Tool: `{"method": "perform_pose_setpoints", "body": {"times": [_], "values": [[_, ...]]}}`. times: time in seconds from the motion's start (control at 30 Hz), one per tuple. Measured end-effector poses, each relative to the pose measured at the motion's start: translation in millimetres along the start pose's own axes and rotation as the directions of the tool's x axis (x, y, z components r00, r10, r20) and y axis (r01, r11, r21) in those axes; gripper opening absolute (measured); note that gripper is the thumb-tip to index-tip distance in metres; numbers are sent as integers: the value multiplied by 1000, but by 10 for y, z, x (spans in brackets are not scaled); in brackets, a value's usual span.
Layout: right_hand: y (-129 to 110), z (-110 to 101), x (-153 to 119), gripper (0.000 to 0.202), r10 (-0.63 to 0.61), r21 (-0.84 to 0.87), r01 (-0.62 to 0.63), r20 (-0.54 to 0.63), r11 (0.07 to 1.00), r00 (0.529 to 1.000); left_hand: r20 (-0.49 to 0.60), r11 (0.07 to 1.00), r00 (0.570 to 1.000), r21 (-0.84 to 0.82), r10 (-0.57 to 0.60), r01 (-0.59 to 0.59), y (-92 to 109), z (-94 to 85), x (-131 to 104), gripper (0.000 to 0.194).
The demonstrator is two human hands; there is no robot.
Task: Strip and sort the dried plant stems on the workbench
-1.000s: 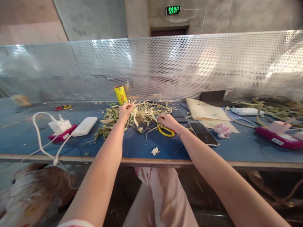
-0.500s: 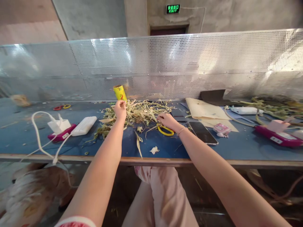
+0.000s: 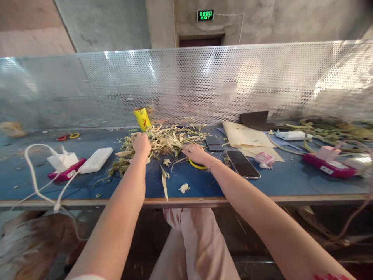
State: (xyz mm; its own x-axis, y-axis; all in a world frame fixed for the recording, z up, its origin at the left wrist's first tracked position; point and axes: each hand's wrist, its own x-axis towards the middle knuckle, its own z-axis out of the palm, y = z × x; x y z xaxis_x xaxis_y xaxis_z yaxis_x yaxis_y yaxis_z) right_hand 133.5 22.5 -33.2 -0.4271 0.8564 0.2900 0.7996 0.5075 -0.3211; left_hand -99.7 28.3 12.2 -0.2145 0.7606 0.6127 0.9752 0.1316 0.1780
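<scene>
A loose heap of dry, pale green plant stalks and leaves (image 3: 167, 140) lies on the blue table. My left hand (image 3: 141, 144) is down on the left part of the heap, palm down, its fingertips hidden among the stalks. At the heap's right edge rests my right hand (image 3: 196, 153), its fingers somewhat apart and touching the plant bits. A yellow ring-shaped handle (image 3: 198, 165) shows partly under my right hand. Behind my left hand a yellow printed tube (image 3: 142, 119) stands tilted.
Right of the hands are a dark phone (image 3: 243, 164), a pink figure case (image 3: 264, 160) and beige paper (image 3: 247, 136). To the left lie a white power bank (image 3: 96, 160), a magenta power strip (image 3: 68, 171) and cables. A perforated metal screen (image 3: 186, 85) stands behind.
My left hand has come down from beside the yellow tube onto the heap. My right hand's fingers have spread from a pinched shape. The view has shifted slightly.
</scene>
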Motion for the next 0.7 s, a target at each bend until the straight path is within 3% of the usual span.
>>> {"method": "perform_pose_setpoints", "body": {"times": [0.1, 0.17, 0.23, 0.3, 0.4, 0.5, 0.53, 0.63, 0.7], "values": [[-122, 49, -19, 43, -152, -39, 153, 37, 987, 988, -87, 989, 986, -32, 142, -145, 141, -45, -25, 42], [-175, 82, -30, 45, -224, -51, 228, 70, 972, 972, -16, 949, 955, -112, 295, -295, 260, -51, -49, 43], [-198, 111, -35, 44, -257, -57, 261, 72, 964, 964, 129, 856, 859, -243, 495, -456, 365, -20, -86, 42], [-196, 129, -31, 41, -284, -31, 285, 52, 958, 958, 241, 787, 759, -329, 604, -522, 439, 38, -133, 41], [-147, 99, 0, 35, -263, 54, 269, -92, 962, 960, 369, 800, 710, -279, 600, -531, 490, 116, -195, 35], [-13, -32, 79, 33, -55, 101, 91, -313, 991, 948, 414, 839, 736, -163, 536, -520, 492, 138, -217, 28], [54, -91, 118, 32, 11, 97, 22, -328, 995, 945, 403, 849, 756, -126, 516, -513, 487, 134, -216, 27], [289, -245, 273, 31, 125, -4, -128, -193, 992, 973, 349, 876, 813, -51, 466, -480, 464, 112, -200, 23], [436, -285, 389, 35, 118, -143, -125, -62, 982, 991, 313, 892, 843, -35, 438, -451, 444, 105, -192, 25]]}}
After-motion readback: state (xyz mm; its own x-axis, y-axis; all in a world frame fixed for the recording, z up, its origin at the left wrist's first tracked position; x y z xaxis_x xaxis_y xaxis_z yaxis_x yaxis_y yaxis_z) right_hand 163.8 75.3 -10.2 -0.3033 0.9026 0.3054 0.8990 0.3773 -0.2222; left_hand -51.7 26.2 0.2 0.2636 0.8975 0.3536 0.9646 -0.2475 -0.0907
